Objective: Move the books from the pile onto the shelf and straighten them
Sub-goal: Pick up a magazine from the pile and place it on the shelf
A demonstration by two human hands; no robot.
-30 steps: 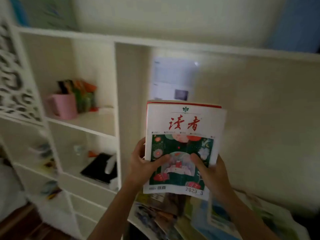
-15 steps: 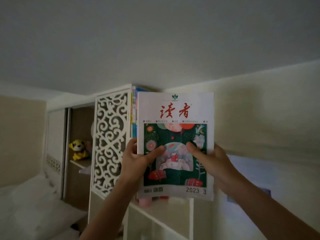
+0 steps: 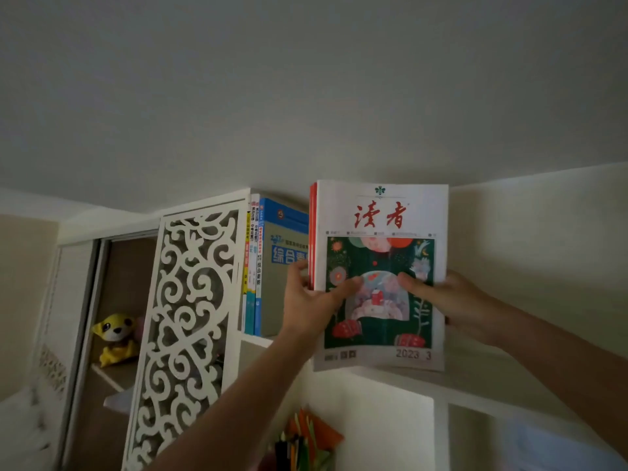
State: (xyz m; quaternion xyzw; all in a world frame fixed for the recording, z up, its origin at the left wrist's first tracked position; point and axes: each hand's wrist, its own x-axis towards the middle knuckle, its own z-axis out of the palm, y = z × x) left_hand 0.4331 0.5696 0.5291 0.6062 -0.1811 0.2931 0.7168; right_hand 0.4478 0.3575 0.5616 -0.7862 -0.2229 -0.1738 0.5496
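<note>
Since half a second ago, the magazines (image 3: 379, 277) have been carried right, off the standing books (image 3: 272, 266). At the left, the white cut-out panel (image 3: 190, 334) is seen. Thumbs are pressed on the cover by the left hand (image 3: 307, 300) and right hand (image 3: 448, 297). Bare shelf (image 3: 475, 385) is left to the right.

magazines (image 3: 380, 266): paper, smooth cover | shelf (image 3: 390, 377): white painted, matt | side panel (image 3: 190, 328): white cut-out fretwork | toy (image 3: 114, 338): yellow plush
</note>
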